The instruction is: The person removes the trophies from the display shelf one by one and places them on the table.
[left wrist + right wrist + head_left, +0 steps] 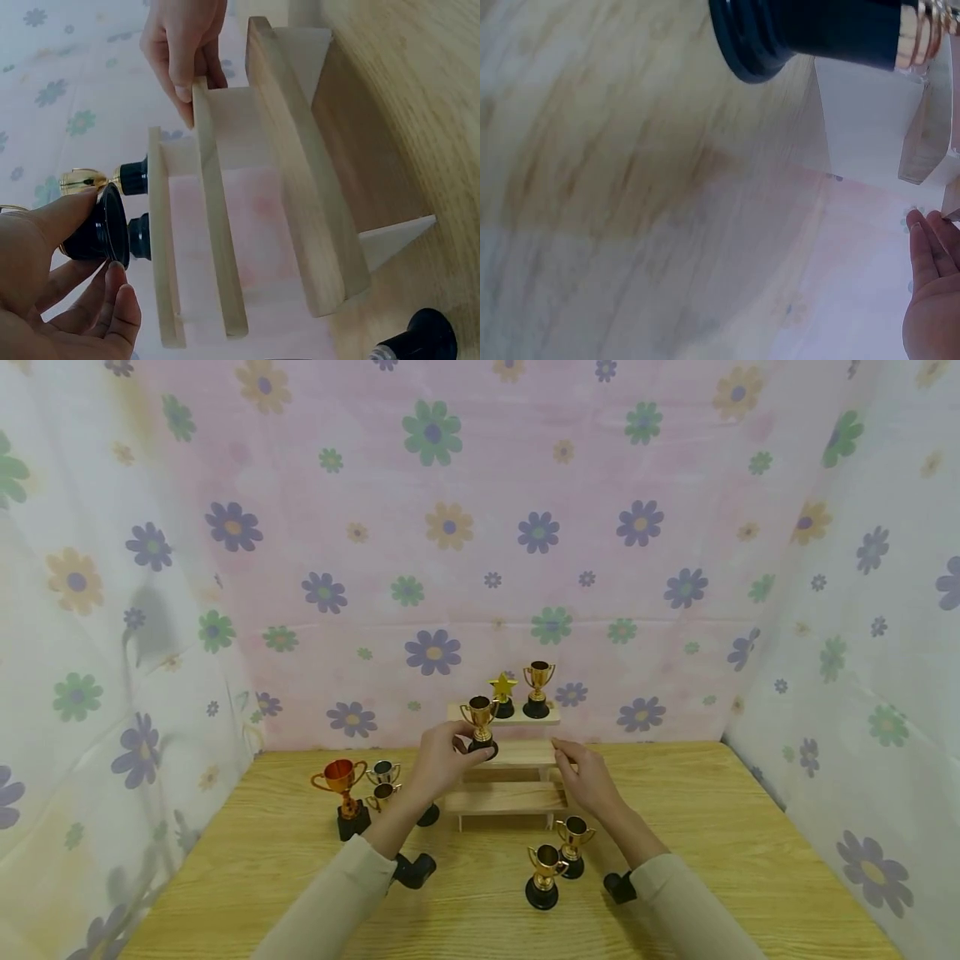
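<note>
In the head view my left hand (442, 760) holds a small gold trophy cup (481, 714) by its black base, upright, above the middle step of a three-step wooden stand (502, 797). The left wrist view shows thumb and fingers of the left hand (60, 277) around the black base (97, 231). My right hand (588, 777) pinches the right end of the middle step. On the top step stand a gold star trophy (502, 691) and another gold cup (538, 681). In the right wrist view, the right hand's fingers (926, 251) reach the step's edge.
Left of the stand are a larger orange-red trophy cup (341, 785), a silver cup (383, 772) and a gold cup (382, 792), partly behind the left forearm. Two gold cups (543, 877) (573, 843) stand in front, at right. A flowered cloth (480, 527) surrounds the wooden table (690, 827).
</note>
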A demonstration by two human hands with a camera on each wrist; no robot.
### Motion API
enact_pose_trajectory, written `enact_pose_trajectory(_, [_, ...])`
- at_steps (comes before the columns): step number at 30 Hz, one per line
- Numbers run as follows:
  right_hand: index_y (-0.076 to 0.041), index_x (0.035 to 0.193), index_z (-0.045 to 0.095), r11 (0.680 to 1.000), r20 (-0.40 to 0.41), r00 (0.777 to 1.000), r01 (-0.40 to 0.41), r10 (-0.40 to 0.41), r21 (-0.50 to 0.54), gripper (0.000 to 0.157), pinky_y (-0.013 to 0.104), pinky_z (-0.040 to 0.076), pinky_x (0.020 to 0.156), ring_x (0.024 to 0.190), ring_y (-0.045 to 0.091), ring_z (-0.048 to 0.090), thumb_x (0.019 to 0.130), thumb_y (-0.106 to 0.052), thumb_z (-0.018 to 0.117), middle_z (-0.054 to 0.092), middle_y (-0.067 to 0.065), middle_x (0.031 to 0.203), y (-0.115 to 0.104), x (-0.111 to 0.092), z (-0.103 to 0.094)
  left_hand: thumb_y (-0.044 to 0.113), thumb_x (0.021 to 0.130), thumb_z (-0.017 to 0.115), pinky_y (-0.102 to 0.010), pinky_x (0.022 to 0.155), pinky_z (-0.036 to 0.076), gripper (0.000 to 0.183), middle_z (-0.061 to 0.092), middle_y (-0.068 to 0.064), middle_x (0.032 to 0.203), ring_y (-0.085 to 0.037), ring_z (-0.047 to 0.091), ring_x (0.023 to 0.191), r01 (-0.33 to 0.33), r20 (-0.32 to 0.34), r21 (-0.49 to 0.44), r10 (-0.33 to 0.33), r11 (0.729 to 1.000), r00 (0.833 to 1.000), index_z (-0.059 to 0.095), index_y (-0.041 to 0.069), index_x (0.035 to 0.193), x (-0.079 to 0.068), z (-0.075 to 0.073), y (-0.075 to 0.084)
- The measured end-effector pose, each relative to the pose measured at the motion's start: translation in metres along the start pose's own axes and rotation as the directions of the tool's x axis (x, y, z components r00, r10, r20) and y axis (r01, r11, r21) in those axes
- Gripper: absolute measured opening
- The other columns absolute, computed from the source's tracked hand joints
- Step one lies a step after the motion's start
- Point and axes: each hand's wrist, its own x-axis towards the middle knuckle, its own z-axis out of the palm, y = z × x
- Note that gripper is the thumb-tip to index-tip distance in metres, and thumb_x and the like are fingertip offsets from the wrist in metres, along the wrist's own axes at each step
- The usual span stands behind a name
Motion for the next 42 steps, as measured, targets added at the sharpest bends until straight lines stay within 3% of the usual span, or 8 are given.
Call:
enact_pose_trajectory(6, [0.006,0.138,0.060,1.000,-0.022,1.000,0.007,-0.007,-0.025,0.036,0.054,0.052,0.098,0.123,0.042,0.061,0.108,-0.012,0.052,0.061,0.026,0.137,0.001,-0.001,0.002,0.022,0.087,0.084,-0.031,0.067,0.049,0.029,0.072,-0.006,0.102,-0.016,0.059,0.078,-0.014,0.005,0.032,0.014,0.999,1.000,0.075,0.007,0.109,-0.010,0.002,-0.001])
enact_pose_trajectory(13, [0.006,0.138,0.060,0.999,-0.041,0.999,0.022,-0.023,-0.024,0.036,0.054,0.052,0.097,0.122,0.042,0.062,0.107,-0.010,0.053,0.059,0.026,0.140,0.000,-0.001,0.004,0.024,0.087,0.084,-0.031,0.064,0.049,0.032,0.070,-0.003,0.102,-0.013,0.058,0.076,0.008,0.026,0.000,-0.008,1.000,1.000,0.074,0.008,0.113,-0.021,0.002,-0.003])
enact_pose_trajectory(17, [0.006,0.137,0.060,0.999,-0.040,0.999,0.030,-0.031,-0.020,0.035,0.054,0.053,0.096,0.123,0.042,0.061,0.107,-0.009,0.052,0.057,0.026,0.142,0.000,0.000,0.004,0.023,0.087,0.084,-0.030,0.061,0.050,0.032,0.068,-0.003,0.096,-0.013,0.059,0.073,-0.014,0.043,-0.029,0.015,0.999,0.999,0.073,0.006,0.113,-0.027,0.004,-0.005])
enact_pose_trajectory(25, [0.011,0.135,0.060,0.999,-0.041,0.998,0.040,-0.041,-0.036,0.034,0.055,0.051,0.098,0.127,0.043,0.058,0.106,-0.004,0.052,0.056,0.027,0.143,-0.002,0.002,0.005,0.027,0.088,0.083,-0.033,0.066,0.050,0.040,0.064,-0.004,0.090,-0.015,0.058,0.079,0.018,0.076,-0.019,-0.017,1.000,0.997,0.072,0.002,0.116,-0.038,0.007,-0.008])
enact_pose_trajectory(36, [0.014,0.132,0.061,0.996,-0.050,0.995,0.081,-0.084,-0.048,0.033,0.053,0.053,0.096,0.126,0.045,0.058,0.104,-0.001,0.052,0.056,0.029,0.140,0.000,0.005,0.007,0.026,0.087,0.084,-0.028,0.063,0.049,0.039,0.065,-0.004,0.090,-0.013,0.059,0.076,-0.023,0.077,-0.007,0.024,1.000,0.997,0.073,0.001,0.115,-0.051,0.012,-0.012])
enact_pose_trajectory(42, [0.014,0.132,0.061,0.994,-0.051,0.994,0.093,-0.096,-0.052,0.032,0.054,0.051,0.098,0.127,0.044,0.057,0.104,-0.001,0.052,0.058,0.028,0.140,0.000,0.006,0.007,0.027,0.086,0.085,-0.028,0.064,0.048,0.031,0.065,-0.001,0.094,-0.012,0.058,0.075,-0.035,0.069,0.010,0.034,0.999,0.997,0.074,0.008,0.108,-0.056,0.017,-0.018])
